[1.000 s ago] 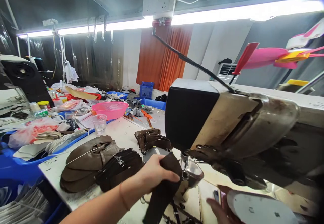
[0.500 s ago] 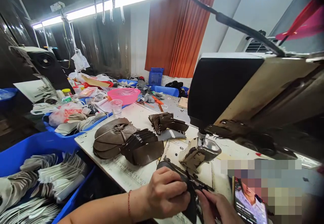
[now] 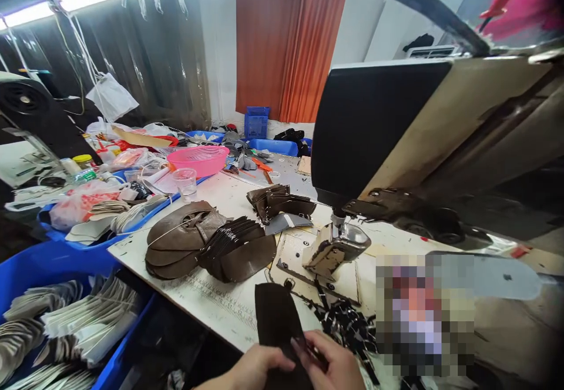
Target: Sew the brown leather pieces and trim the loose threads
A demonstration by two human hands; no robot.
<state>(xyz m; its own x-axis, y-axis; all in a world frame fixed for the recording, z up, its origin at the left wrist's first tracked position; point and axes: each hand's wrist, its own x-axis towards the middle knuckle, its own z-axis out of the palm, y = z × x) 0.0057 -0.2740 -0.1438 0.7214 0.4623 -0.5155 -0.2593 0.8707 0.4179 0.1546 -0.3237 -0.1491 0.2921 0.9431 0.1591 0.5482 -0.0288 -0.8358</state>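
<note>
A dark brown leather-like piece (image 3: 277,313) stands out above my two hands at the bottom of the head view. My left hand (image 3: 258,369) grips its left side, thumb laid across the front. On the other side, my right hand (image 3: 332,363) pinches it with bent fingers; whether anything else is in those fingers I cannot make out. Just right of the hands lies a tangle of black trimmings (image 3: 348,325). Beyond them is the metal post (image 3: 337,249) of a post-bed machine (image 3: 379,125). The hands are apart from it.
Stacked brown pieces (image 3: 176,243) and a fanned brown bundle (image 3: 242,249) lie left of the post, with more brown pieces (image 3: 282,205) behind. A clear cup (image 3: 185,184) and pink basket (image 3: 198,161) stand farther back. A blue bin (image 3: 26,255) holds pale pieces. A blurred-out patch covers the right.
Both hands have drawn back from the post toward me, bringing the brown piece along, now seen broad side on. The black trimmings have come into view. My view has shifted right and down.
</note>
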